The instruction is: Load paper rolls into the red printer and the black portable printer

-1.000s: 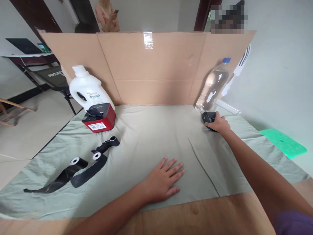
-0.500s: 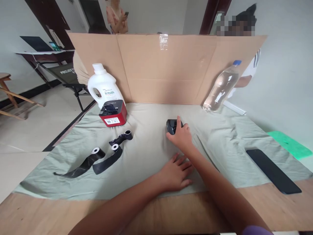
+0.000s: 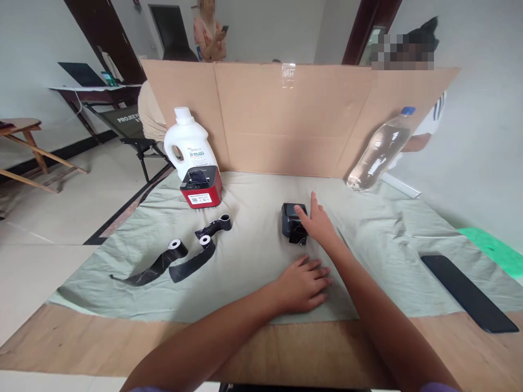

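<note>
A small black box-shaped device stands on the cloth near the middle, with a piece of shiny black strip hanging at its front. Beside its right edge is my right hand, forefinger stretched forward and thumb overlapping the device's edge; whether the thumb touches it I cannot tell. My left hand rests flat on the cloth nearer to me, fingers spread and holding nothing. To the left lie three partly unrolled black rolls: a front one, a middle one and a rear one.
A red and black device stands before a white jug at back left. A clear bottle leans against the cardboard screen. A black phone-like slab lies at right, near a green item. People are behind the screen.
My right hand has shifted from over the black device to its right side, uncovering the strip at its front. My left hand stays flat. The whole view has shifted slightly.
</note>
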`<control>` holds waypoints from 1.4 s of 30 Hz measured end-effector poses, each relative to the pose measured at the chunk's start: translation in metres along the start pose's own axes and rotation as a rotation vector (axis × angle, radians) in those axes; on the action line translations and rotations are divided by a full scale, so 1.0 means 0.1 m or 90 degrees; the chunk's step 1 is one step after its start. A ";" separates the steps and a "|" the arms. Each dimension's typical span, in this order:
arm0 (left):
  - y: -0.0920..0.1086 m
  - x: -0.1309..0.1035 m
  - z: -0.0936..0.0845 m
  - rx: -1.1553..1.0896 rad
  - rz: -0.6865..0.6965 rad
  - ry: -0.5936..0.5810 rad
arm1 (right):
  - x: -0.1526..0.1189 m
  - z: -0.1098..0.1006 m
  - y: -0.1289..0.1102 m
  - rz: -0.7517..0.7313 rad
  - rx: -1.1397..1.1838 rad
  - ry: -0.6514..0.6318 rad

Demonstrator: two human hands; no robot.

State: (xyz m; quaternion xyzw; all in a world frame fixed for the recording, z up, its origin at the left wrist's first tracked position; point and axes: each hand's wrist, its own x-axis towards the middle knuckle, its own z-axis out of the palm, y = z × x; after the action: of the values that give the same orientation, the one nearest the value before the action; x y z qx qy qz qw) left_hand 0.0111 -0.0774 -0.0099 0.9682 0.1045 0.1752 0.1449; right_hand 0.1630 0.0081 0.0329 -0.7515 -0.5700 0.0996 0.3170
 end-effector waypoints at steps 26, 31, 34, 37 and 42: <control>-1.56 0.37 -0.67 -0.556 -0.715 0.137 | 0.24 0.29 0.54 -0.096 0.252 -0.043; -1.59 0.38 -0.66 -0.551 -0.722 0.138 | 0.23 0.30 0.54 -0.114 0.248 -0.037; -1.59 0.39 -0.65 -0.546 -0.725 0.142 | 0.23 0.29 0.53 -0.116 0.245 -0.038; -1.57 0.40 -0.65 -0.544 -0.725 0.145 | 0.22 0.28 0.53 -0.109 0.237 -0.042; -1.55 0.40 -0.64 -0.532 -0.723 0.150 | 0.21 0.30 0.53 -0.096 0.238 -0.029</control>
State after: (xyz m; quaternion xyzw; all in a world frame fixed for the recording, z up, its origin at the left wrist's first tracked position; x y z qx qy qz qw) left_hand 0.0004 0.0939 0.0108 0.6024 0.5317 0.2016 0.5601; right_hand 0.1967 0.0307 -0.0166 -0.6324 -0.6029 0.1965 0.4449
